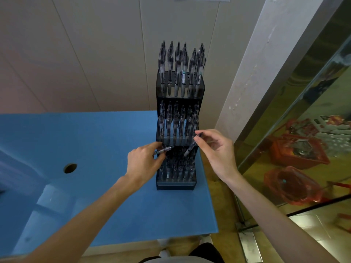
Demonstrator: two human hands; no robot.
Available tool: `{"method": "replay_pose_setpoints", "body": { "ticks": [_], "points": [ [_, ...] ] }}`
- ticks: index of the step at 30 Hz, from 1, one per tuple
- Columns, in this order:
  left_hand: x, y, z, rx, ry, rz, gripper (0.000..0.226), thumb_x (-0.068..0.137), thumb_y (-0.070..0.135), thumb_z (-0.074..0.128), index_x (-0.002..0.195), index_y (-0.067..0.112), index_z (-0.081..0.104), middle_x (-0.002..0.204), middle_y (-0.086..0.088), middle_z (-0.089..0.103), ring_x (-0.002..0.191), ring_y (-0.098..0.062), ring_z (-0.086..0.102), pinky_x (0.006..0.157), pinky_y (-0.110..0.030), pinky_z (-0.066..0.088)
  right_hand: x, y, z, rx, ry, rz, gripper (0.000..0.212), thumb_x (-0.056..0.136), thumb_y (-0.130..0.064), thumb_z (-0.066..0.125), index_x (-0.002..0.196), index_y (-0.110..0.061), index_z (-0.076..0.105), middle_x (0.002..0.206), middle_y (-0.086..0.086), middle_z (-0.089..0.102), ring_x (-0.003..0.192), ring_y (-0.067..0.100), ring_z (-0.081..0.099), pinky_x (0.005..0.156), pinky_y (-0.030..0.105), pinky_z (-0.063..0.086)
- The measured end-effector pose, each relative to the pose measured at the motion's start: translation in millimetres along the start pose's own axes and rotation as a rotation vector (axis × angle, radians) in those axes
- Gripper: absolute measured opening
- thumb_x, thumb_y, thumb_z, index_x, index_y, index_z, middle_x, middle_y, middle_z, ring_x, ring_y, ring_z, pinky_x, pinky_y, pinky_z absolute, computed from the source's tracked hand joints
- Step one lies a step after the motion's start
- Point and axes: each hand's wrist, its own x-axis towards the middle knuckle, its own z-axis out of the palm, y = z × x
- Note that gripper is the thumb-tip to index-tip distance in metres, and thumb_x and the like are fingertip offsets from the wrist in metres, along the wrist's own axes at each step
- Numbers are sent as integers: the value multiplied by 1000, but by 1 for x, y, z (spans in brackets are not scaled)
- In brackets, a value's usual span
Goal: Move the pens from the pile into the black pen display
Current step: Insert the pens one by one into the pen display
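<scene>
black pen display (175,184): upright, three tiers | pens (180,61): standing in tiers

Glossy blue rectangular tabletop (79,186), filling the left and centre; small round hole (70,168) through it on the left. Pale panelled wall (85,54) with thin diagonal seams at the far side. White plastered pillar (266,73) rising to the right of the table. Mirror-like gold panel (313,92) on the far right, dark-framed. Orange-red plastic baskets (296,150) on the yellowish floor at right, one holding pale packaged goods, another (290,184) nearer. Grey metal bracket (247,243) on the floor near the table's right corner
</scene>
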Motion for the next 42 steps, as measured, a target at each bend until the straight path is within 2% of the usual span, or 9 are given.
{"method": "replay_pose_setpoints", "body": {
  "ticks": [6,9,16,22,24,30,37,40,42],
  "points": [
    [-1,1,3,88,-82,79,11,92,26,65,99,22,73,76,9,69,61,-20,63,51,-27,44,-2,1,-9,9,23,20,17,92,-10,73,109,-10,76,102,2,73,90,20,67,79,28,56],
    [1,4,5,66,-62,108,10,90,26,67,96,21,73,91,10,67,63,-19,62,49,-29,47,-2,1,-11,10,30,16,17,92,-10,73,109,-10,76,101,2,73,90,21,67,79,28,56],
    [4,9,4,170,-94,37,26,94,35,60,72,22,66,79,10,59,53,-16,51,44,-25,31,2,-3,-13,26,59,0,18,92,-10,73,109,-8,76,102,3,74,90,21,68,80,27,57],
    [3,12,7,217,-110,-23,33,94,37,57,66,21,63,78,10,60,54,-16,51,45,-25,29,4,-7,-14,29,71,-7,19,91,-10,73,110,-9,75,101,2,74,90,18,69,81,25,56],
    [3,11,7,202,-114,-35,35,96,43,54,69,23,64,78,10,61,56,-15,54,46,-26,35,5,-11,-15,42,83,-5,22,91,-9,73,113,-8,75,101,2,75,91,15,69,81,22,55],
    [-2,5,7,39,-27,-22,19,96,44,60,91,31,72,83,14,65,61,-12,60,50,-31,49,15,-27,-20,75,141,-49,22,90,-8,74,113,-9,75,98,-3,77,92,15,71,83,21,56],
    [5,11,-8,-133,25,-59,22,92,53,64,83,32,65,78,18,62,66,-5,58,54,-24,41,33,-41,-22,85,155,-97,22,91,-10,74,113,-8,75,99,0,77,94,18,71,85,27,58],
    [15,24,-25,-351,35,-111,31,88,61,64,84,30,58,63,17,55,58,-7,49,53,-19,32,46,-50,-21,109,154,-123,21,92,-11,73,113,-10,75,99,1,76,93,17,71,82,26,57],
    [24,34,-37,-596,37,-135,33,90,60,57,87,27,54,61,14,50,56,-7,41,56,-24,34,58,-59,-20,137,151,-156,20,93,-11,72,113,-10,73,100,4,76,91,19,70,78,23,57]
  ]
}}
